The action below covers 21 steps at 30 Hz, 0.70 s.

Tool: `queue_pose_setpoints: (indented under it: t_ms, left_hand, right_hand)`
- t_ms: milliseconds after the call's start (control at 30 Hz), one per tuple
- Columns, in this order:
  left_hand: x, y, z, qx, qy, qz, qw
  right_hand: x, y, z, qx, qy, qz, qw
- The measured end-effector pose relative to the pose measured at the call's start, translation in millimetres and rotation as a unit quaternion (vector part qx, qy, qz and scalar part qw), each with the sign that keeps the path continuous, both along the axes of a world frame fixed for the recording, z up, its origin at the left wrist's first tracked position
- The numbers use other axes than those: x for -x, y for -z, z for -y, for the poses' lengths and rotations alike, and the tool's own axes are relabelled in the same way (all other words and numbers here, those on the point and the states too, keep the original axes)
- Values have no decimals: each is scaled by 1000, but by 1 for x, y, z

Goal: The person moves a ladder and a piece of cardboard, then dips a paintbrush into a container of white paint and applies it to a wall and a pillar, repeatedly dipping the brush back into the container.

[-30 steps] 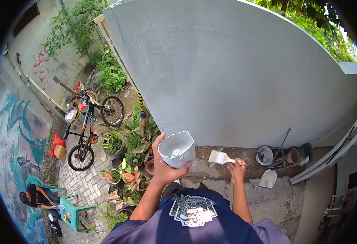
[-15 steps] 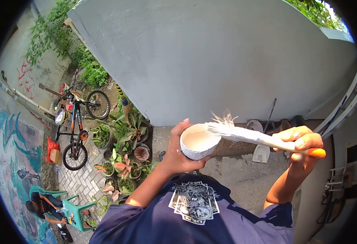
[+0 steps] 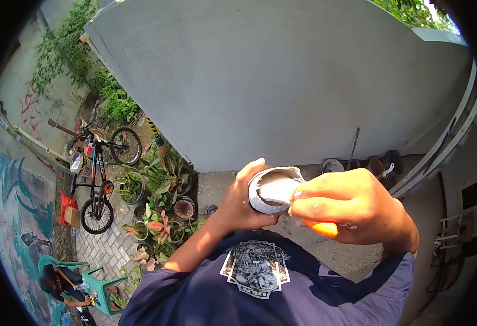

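Note:
My left hand (image 3: 233, 201) is wrapped around a small paint-smeared cup (image 3: 255, 196), held in front of my chest with its mouth facing up. Inside the cup's opening sits the white-coated end of a paintbrush (image 3: 277, 189); its bristle tips are hidden there. My right hand (image 3: 352, 204) grips the brush close to the cup, and the orange end of the handle sticks out below my fingers. White specks mark the fingers of my right hand. How much paint is in the cup cannot be made out.
A large grey wall (image 3: 260, 81) rises ahead. Potted plants (image 3: 162, 225) and a bicycle (image 3: 100, 174) stand at left, with a broom (image 3: 156, 133) against the wall's edge. Buckets (image 3: 377, 164) line the wall's foot at right. A person (image 3: 59, 282) sits by a green table (image 3: 98, 290).
My right hand has moved left and closer to the cup, bringing the brush from across the rim down into it. The cup has shifted slightly right, and the view has tilted a little.

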State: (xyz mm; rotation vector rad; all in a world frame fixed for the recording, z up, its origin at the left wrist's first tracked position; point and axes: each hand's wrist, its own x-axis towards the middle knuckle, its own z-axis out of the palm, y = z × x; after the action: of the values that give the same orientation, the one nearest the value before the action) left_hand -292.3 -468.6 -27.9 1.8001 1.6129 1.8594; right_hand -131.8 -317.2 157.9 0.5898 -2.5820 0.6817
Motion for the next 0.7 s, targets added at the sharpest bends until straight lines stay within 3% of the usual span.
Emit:
queue_pose_setpoints:
  t_ms: [167, 267, 400, 700]
  left_hand:
    - [-3, -5, -4, -8, -1, 24, 1000]
    - [1, -15, -3, -2, -22, 10, 1000]
    - [8, -19, -7, -6, -15, 13, 1000]
    - [13, -18, -13, 21, -18, 8, 1000]
  right_hand:
    - [-9, 11, 0, -134, 9, -65, 989]
    - [-10, 28, 1, -153, 14, -159, 975]
    - [-14, 39, -11, -151, 10, -213, 965]
    - [-26, 42, -18, -124, 7, -208, 970]
